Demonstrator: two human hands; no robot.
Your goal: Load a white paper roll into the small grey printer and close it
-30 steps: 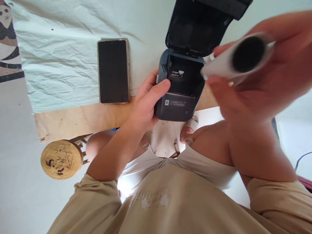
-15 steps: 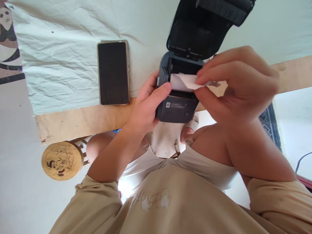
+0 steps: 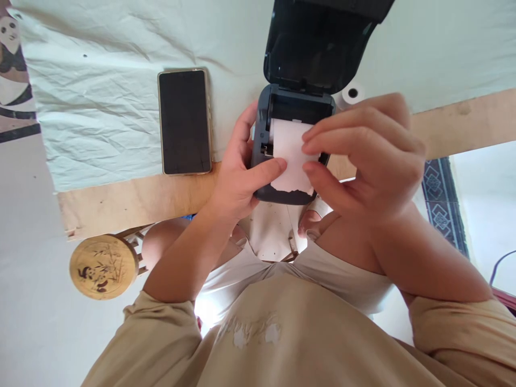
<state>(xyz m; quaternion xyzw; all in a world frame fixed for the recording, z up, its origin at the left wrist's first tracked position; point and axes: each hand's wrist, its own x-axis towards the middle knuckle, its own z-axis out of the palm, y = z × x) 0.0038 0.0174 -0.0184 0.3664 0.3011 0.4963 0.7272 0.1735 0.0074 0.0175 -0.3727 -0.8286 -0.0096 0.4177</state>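
- Printer (image 3: 262, 188): dark, lid (image 3: 318, 48) up, at the near table (image 3: 133, 199) edge.
- Paper strip (image 3: 288, 161): white, drawn over the printer's front.
- Left hand (image 3: 237, 172): fingers wrapped on the printer's left side, thumb on the paper.
- Right hand (image 3: 363, 156): fingertips pinched on the paper's right edge.
- Phone (image 3: 184, 121): left, on a pale cloth (image 3: 100, 97).
- Small roll (image 3: 350, 94): far right of the printer.

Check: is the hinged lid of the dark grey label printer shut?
No, the lid of the dark grey label printer stands open, and white paper is drawn out over the front.
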